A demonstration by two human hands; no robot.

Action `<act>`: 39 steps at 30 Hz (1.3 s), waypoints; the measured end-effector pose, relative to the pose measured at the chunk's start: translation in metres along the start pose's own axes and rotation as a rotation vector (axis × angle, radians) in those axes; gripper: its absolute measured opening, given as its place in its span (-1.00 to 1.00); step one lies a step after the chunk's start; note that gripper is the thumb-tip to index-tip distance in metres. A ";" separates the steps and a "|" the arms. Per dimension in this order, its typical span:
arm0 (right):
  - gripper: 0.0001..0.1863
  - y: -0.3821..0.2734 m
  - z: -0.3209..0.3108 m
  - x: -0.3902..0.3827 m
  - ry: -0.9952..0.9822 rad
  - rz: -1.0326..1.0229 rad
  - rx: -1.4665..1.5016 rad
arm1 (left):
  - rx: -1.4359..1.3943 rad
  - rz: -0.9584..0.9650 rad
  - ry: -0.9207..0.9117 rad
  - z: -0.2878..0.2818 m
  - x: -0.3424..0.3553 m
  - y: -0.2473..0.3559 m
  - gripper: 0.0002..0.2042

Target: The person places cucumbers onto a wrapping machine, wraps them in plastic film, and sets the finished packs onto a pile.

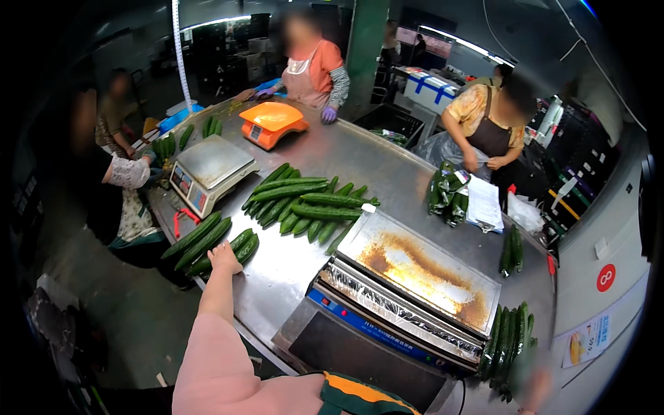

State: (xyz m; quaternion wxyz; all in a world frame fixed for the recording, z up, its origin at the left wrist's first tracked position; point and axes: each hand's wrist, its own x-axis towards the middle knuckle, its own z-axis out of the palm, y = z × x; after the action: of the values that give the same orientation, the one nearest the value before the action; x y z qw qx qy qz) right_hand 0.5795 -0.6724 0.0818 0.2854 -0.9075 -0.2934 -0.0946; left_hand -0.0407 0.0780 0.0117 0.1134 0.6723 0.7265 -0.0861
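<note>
My left hand [225, 259] is at the table's left front edge, its fingers closed over one of the dark green cucumbers [245, 250] lying there. Two longer cucumbers [200, 238] lie just left of it, side by side. At the lower right, my right hand [536, 389] is smeared by motion, beside a stack of shiny, wrapped-looking cucumbers [508, 342]; its fingers cannot be made out. Between my arms stands a film wrapping machine [387, 339] with a stained metal plate [422, 266]. Beyond it, a large pile of cucumbers [304, 200] rests on the metal table.
A grey scale [211, 166] and an orange scale [273, 121] stand toward the back left. Red-handled scissors [185, 220] lie near the left edge. Packed cucumbers [446, 194] and a paper sheet [484, 200] are at the right. Several co-workers stand around the table [387, 169].
</note>
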 end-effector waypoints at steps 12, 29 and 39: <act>-0.49 -0.472 0.127 -0.028 -0.609 -0.336 0.643 | -1.914 0.634 -0.577 -0.108 -0.080 0.065 -0.39; -0.37 -0.426 0.160 0.091 -0.740 -0.220 0.564 | -1.786 0.433 -1.393 -0.044 -0.260 0.229 -0.58; -0.46 -0.363 0.189 0.135 -0.627 -0.355 0.324 | -0.636 1.365 -0.124 -0.071 -0.170 0.274 -0.44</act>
State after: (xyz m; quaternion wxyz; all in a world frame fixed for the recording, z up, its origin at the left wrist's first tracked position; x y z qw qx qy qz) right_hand 0.4763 -0.2578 0.1405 0.3006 -0.7707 -0.5298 0.1870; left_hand 0.2404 -0.0427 0.1355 0.3708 0.9018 0.1310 0.1792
